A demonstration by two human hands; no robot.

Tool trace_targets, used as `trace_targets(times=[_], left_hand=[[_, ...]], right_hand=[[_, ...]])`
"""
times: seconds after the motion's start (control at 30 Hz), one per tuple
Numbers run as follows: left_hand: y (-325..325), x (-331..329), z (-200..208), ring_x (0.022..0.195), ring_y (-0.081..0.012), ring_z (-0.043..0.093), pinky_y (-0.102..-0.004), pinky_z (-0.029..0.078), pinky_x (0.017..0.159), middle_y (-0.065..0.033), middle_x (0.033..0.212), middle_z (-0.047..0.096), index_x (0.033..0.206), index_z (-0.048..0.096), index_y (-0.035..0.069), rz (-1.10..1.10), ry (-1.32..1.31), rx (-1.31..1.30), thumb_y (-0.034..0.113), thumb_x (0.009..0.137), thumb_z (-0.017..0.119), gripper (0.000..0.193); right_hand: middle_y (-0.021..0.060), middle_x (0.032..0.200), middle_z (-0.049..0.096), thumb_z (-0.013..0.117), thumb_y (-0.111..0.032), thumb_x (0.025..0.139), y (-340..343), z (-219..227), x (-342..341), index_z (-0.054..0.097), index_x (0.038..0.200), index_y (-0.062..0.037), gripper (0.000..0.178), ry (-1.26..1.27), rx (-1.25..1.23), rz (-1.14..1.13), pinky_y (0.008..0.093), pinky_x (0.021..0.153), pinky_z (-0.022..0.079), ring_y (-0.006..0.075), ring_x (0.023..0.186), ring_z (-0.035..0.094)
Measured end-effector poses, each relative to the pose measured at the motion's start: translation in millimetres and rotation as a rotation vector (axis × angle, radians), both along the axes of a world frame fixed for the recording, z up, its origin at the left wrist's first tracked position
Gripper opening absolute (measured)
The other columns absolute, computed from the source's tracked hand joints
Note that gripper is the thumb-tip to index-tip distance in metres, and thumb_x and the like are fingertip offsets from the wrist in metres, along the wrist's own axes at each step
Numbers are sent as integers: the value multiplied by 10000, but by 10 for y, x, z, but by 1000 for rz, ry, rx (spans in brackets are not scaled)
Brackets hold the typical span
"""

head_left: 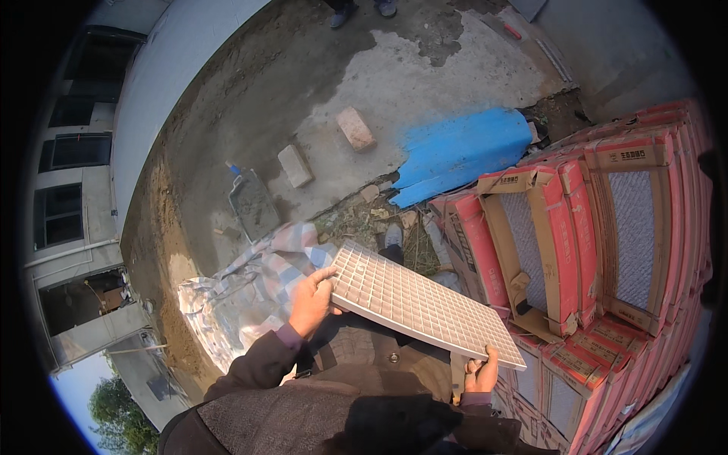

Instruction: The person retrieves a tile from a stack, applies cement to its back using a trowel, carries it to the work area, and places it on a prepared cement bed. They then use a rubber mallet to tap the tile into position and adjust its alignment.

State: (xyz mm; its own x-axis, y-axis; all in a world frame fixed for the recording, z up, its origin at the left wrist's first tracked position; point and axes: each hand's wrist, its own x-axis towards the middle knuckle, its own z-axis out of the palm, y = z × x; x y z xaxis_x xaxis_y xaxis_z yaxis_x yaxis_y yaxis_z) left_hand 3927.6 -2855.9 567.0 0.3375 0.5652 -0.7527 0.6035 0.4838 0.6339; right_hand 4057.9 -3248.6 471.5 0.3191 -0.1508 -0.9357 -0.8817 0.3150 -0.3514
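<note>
A pale grey square tile, its upturned face ribbed in a fine grid of small squares, is held flat and slightly tilted in front of the person's body, its near corner low at the right and its far corner toward the left. The left hand grips the tile's left edge, thumb laid on top of the gridded face and fingers curled underneath, closed firmly on it. The right hand holds the lower right corner from below, fingers wrapped up around the edge, so only the fingertips and part of the palm show. Just beside the tile on the right stand stacked red and tan cardboard boxes; at least three on the top row are open, showing more pale tile faces inside, and the rest of the stack runs on below and to the right, too many and too bent by the lens to count exactly. Beneath the left hand lies one crumpled checked cloth on the ground. Farther off on the concrete rest one grey mortar-filled trowel pan, two loose bricks, and one blue corrugated sheet. At the far edge, a pair of another person's shoes is just in view.
</note>
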Motion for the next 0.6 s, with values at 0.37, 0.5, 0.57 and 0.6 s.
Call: trace_targets(times=[0.37,0.5,0.57,0.6], left_hand=[[1223,-1075,185,700,-219,729,-299,608,551,-172,996,722,1368,515,-100,219,-139,-13,135,1012,458,431],[1693,-1366,484,792,-163,702,-294,610,579,-129,1063,707,1365,556,-66,376,-253,80,155,1020,492,415],[1950,-1445,571,715,-174,714,-294,612,561,-151,1024,710,1357,531,-103,438,-308,200,149,1023,463,424],[2079,-1479,601,704,-164,707,-289,608,561,-145,1012,711,1358,531,-103,481,-304,234,148,1021,470,424]], right_hand=[[-33,596,425,660,-426,924,1294,761,237,525,955,-200,265,80,-35,448,273,359,302,130,425,413],[-37,562,454,662,-490,911,2158,762,672,533,893,-203,316,-168,21,682,271,344,307,134,386,407],[-30,516,421,683,-514,882,2727,726,1018,517,797,-178,384,-172,95,799,280,345,309,148,371,398],[10,634,477,699,-450,886,3052,655,1066,535,936,-150,346,-374,19,918,309,446,370,173,478,443]])
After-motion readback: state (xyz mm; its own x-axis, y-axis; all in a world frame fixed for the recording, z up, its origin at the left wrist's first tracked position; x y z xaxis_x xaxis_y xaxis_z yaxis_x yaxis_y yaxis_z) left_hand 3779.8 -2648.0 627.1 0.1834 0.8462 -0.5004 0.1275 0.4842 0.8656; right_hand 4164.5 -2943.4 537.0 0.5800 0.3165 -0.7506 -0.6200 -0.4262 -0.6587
